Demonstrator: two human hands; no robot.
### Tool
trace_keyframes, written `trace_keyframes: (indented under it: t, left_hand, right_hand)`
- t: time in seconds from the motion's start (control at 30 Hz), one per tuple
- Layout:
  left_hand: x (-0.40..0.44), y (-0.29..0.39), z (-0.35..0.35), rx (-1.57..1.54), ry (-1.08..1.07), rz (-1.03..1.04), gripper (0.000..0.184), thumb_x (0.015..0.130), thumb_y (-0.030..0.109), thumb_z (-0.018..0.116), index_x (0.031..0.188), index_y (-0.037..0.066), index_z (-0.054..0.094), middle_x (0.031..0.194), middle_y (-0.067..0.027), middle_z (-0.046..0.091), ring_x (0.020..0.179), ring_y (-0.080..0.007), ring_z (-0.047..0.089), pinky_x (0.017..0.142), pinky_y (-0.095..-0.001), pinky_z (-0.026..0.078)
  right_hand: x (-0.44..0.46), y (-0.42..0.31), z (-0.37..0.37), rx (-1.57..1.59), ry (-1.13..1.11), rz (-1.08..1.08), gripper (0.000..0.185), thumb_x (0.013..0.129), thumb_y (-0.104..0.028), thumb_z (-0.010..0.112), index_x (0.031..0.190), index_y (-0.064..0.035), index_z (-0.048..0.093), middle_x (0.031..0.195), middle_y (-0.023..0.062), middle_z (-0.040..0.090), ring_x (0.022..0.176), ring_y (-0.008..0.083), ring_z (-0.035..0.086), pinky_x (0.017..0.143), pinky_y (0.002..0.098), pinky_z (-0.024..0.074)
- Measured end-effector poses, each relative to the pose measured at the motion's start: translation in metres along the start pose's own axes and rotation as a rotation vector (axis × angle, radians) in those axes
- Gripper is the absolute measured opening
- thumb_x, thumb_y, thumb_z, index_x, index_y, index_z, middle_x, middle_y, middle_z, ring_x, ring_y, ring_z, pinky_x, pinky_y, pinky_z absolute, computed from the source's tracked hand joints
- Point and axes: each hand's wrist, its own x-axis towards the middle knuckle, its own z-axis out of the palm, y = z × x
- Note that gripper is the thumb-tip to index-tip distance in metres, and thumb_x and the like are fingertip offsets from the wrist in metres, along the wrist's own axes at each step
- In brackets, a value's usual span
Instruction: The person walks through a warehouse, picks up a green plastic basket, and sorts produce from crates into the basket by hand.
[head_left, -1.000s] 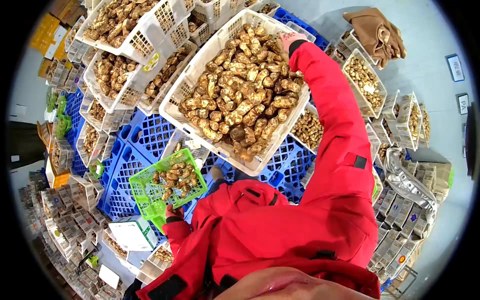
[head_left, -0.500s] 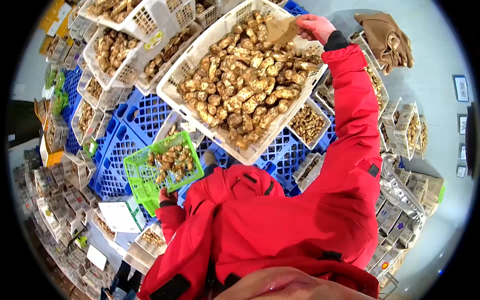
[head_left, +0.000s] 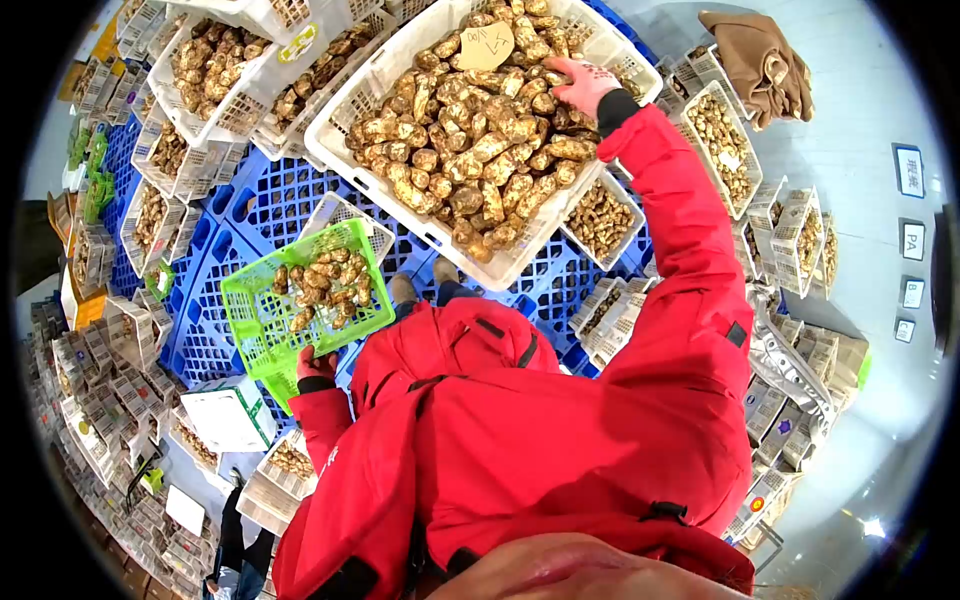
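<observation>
A large white plastic crate (head_left: pixel 330 150) full of brown-and-cream mushrooms (head_left: pixel 480 140) stands in front of me. A cardboard tag (head_left: pixel 487 46) with handwriting lies on the mushrooms near the crate's far side. My right hand (head_left: pixel 588 84), in what looks like a pink dotted glove, rests over the mushrooms at the right side, fingers apart; no mushroom shows lifted in it. My left hand (head_left: pixel 318 363) grips the near rim of a bright green basket (head_left: pixel 250 310), its fingers partly hidden. Inside that basket lies a small heap of mushrooms (head_left: pixel 325 285).
Blue plastic pallets (head_left: pixel 215 260) lie under the crates. Stacked white crates of mushrooms (head_left: pixel 205 80) rise at the left, and another white crate (head_left: pixel 605 220) sits close right. A white box (head_left: pixel 230 415) stands at lower left. Brown cloth (head_left: pixel 760 65) drapes over crates. Another person's legs (head_left: pixel 240 530) show at lower left.
My right hand has let go of the cardboard tag, which now lies on the mushrooms, and has come down onto the pile. My left hand stays on the green basket. The view has shifted slightly.
</observation>
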Motion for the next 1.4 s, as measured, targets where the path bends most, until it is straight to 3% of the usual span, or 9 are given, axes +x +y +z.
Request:
trace_keyframes:
  t: [0.23,0.5,0.7,0.83,0.9,0.97,1.1,1.3,1.4]
  left_hand:
    - [-0.023,0.016,0.021,0.031,-0.245,-0.067,0.027,0.077,0.02,0.05,0.053,0.011,0.042,0.061,-0.0055,0.055,0.07,-0.0288,0.056,0.056,-0.0386,0.044]
    - [-0.027,0.017,0.03,0.104,-0.348,-0.09,0.018,0.074,0.015,0.056,0.059,0.011,0.047,0.053,-0.0027,0.045,0.057,-0.0235,0.052,0.052,-0.0392,0.044]
    - [-0.062,0.029,0.056,0.17,-0.309,-0.061,0.009,0.076,0.015,0.055,0.069,0.008,0.053,0.057,-0.0022,0.047,0.057,-0.0225,0.051,0.05,-0.0366,0.045]
    - [-0.097,0.029,0.079,0.128,-0.252,-0.12,0.018,0.079,0.016,0.048,0.089,0.004,0.056,0.084,-0.0092,0.059,0.069,-0.0242,0.055,0.053,-0.0339,0.045]
    - [-0.078,0.032,0.061,0.187,-0.462,-0.156,0.014,0.078,0.017,0.049,0.086,0.007,0.057,0.089,-0.0084,0.06,0.083,-0.0269,0.056,0.062,-0.0375,0.043]
    - [-0.07,0.03,0.057,0.143,-0.568,-0.202,0.014,0.078,0.017,0.049,0.086,0.007,0.056,0.088,-0.0084,0.061,0.081,-0.0268,0.056,0.061,-0.038,0.043]
    - [-0.078,0.031,0.064,0.248,-0.329,-0.112,0.012,0.078,0.016,0.05,0.082,0.006,0.054,0.079,-0.0095,0.06,0.073,-0.0273,0.057,0.053,-0.0371,0.043]
    - [-0.114,0.036,0.087,0.322,-0.319,-0.036,0.018,0.077,0.013,0.05,0.089,0.001,0.054,0.08,-0.0109,0.058,0.066,-0.0245,0.055,0.049,-0.0344,0.043]
    - [-0.099,0.034,0.079,0.354,-0.281,-0.007,0.018,0.078,0.014,0.05,0.09,0.001,0.053,0.081,-0.0099,0.058,0.066,-0.0238,0.056,0.05,-0.0334,0.045]
  right_hand:
    - [-0.025,-0.023,-0.001,0.508,0.291,0.078,0.033,0.072,-0.015,0.055,0.104,-0.0094,0.057,0.091,0.006,0.061,0.072,0.0136,0.057,0.068,0.0234,0.0439]
    - [-0.088,-0.146,0.016,1.112,0.248,-0.008,0.035,0.071,-0.015,0.059,0.104,-0.003,0.056,0.092,0.0083,0.06,0.081,0.012,0.056,0.071,0.0224,0.0441]
    - [-0.113,-0.212,0.054,0.428,0.135,-0.521,0.038,0.071,-0.016,0.06,0.107,-0.0062,0.053,0.099,0.0113,0.055,0.089,0.0233,0.053,0.077,0.0327,0.0426]
    - [-0.114,-0.139,0.055,-0.283,0.228,-0.275,0.037,0.07,-0.017,0.057,0.106,-0.0123,0.051,0.097,0.0073,0.053,0.09,0.0257,0.051,0.077,0.034,0.0415]
    - [-0.109,-0.125,0.06,-0.308,0.348,-0.432,0.043,0.069,-0.017,0.058,0.11,-0.0138,0.047,0.096,0.0064,0.052,0.089,0.0248,0.051,0.075,0.035,0.0427]
    - [-0.108,-0.128,0.06,-0.429,0.221,-0.203,0.045,0.069,-0.018,0.059,0.112,-0.0147,0.045,0.094,0.0068,0.052,0.087,0.0249,0.053,0.072,0.0354,0.0442]
    - [-0.103,-0.14,0.047,-0.501,0.15,-0.142,0.041,0.07,-0.023,0.06,0.108,-0.0149,0.049,0.082,0.0091,0.056,0.08,0.025,0.055,0.067,0.0365,0.0443]
    - [-0.134,-0.217,0.05,0.399,0.134,-0.353,0.049,0.068,-0.033,0.061,0.108,-0.0078,0.05,0.098,0.0137,0.056,0.091,0.0278,0.052,0.078,0.0344,0.0413]
    - [-0.103,-0.206,0.046,-0.058,0.343,-0.453,0.05,0.065,-0.032,0.063,0.108,-0.012,0.05,0.105,0.0125,0.052,0.1,0.028,0.047,0.083,0.0369,0.0393]
